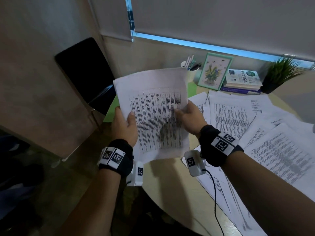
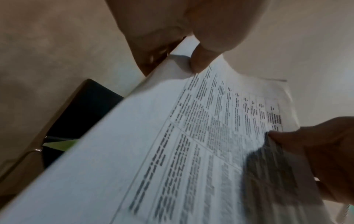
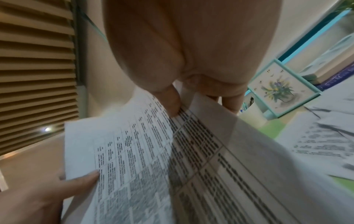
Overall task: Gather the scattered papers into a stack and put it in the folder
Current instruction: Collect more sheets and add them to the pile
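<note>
I hold a small stack of printed sheets (image 1: pixel 153 114) upright above the table's left edge, a table of text facing me. My left hand (image 1: pixel 125 124) grips its left edge, thumb on the front. My right hand (image 1: pixel 187 116) pinches the right edge, thumb on the print. The left wrist view shows the stack of sheets (image 2: pixel 172 151) with the left thumb on top; the right wrist view shows the stack of sheets (image 3: pixel 153 159) pinched between the right thumb and fingers. Several loose papers (image 1: pixel 255 133) lie scattered over the round table (image 1: pixel 170 193). A green folder (image 1: pixel 112 109) lies partly hidden behind the stack.
A black chair (image 1: pixel 83 72) stands left of the table. At the back are a white pen cup (image 1: pixel 190 70), a framed flower picture (image 1: pixel 215 71), stacked books (image 1: pixel 242 82) and a potted plant (image 1: pixel 281 74). A cable (image 1: pixel 214 193) trails from my right wrist.
</note>
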A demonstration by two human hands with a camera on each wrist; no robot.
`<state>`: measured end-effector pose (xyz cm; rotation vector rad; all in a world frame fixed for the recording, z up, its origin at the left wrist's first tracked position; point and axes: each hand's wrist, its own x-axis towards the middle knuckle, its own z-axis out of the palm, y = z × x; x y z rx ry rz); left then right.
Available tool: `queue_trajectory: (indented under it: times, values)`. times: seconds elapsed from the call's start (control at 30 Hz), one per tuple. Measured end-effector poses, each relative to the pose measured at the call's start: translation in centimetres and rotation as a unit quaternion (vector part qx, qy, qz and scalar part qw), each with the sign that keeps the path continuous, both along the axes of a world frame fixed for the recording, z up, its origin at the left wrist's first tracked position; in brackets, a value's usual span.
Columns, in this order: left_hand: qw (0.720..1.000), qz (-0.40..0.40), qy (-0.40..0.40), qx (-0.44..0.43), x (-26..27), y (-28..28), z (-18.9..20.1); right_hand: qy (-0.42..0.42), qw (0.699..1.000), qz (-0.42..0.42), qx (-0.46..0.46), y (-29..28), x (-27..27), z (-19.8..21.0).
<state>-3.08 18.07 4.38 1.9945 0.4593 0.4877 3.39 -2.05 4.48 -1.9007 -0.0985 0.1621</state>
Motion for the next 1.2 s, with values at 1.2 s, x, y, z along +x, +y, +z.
queue_trajectory:
  times: [1.2]
  values:
    - [0.920, -0.098, 0.343, 0.164, 1.3, 4.6, -14.5, 0.161, 0.898, -0.026, -0.408, 3.8, -3.0, -13.1]
